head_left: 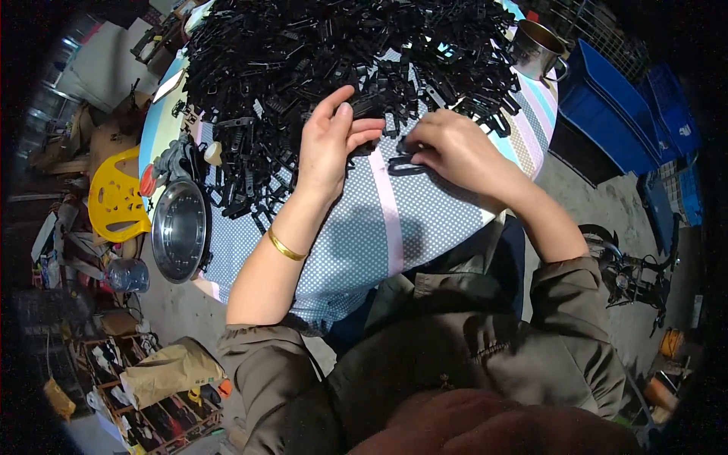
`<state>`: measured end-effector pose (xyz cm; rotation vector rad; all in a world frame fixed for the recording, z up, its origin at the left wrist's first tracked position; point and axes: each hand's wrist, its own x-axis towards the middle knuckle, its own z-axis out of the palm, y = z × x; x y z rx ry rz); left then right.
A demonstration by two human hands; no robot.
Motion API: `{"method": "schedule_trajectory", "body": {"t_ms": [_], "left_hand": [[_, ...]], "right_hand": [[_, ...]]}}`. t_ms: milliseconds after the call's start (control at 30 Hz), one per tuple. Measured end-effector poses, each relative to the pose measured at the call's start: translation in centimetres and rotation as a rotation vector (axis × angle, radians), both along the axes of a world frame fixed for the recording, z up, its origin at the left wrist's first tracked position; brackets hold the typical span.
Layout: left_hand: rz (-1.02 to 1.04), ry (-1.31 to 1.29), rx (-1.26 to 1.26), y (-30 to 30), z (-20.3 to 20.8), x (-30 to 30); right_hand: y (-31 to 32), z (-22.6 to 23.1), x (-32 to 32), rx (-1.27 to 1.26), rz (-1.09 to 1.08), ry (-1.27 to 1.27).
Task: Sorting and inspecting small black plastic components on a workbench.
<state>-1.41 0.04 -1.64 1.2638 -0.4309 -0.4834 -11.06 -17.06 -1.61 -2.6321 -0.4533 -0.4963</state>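
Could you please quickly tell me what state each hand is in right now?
Left hand: open, at the edge of the black pile.
Right hand: curled at a black part; whether it grips cannot be told.

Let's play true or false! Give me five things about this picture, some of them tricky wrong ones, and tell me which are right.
1. A shiny gold-coloured bangle circles the wrist of the left hand. True.

2. The big heap of plastic pieces on the table is white. False: it is a heap of black plastic pieces.

3. A round, shiny metal bowl is at the table's left edge. True.

4. The yellow plastic seat with holes is to the right of the table. False: it is on the left.

5. The right hand is far from every black piece. False: its fingers are right at some black pieces.
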Motion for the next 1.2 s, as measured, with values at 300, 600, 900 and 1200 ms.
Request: {"method": "schedule_trajectory", "body": {"t_ms": [300,600,900,1200], "left_hand": [[-0.129,0.165,-0.075,-0.1,0.3,-1.0],[-0.268,0.204,-0.115,0.0,-0.3,-0.8],[-0.258,0.119,-0.063,0.0,0.0,-1.0],[-0.231,-0.076,-0.034,0.2,1.3,-2.2]], "right_hand": [[-0.1,1.5,0.5,0.683,-0.115,-0.043],[0.5,0.8,1.1,0.524,0.010,-0.182],[0.6,0.2,1.1,0.283,0.117,-0.436],[0.1,0.1,0.3,0.909,0.103,0.145]]}}
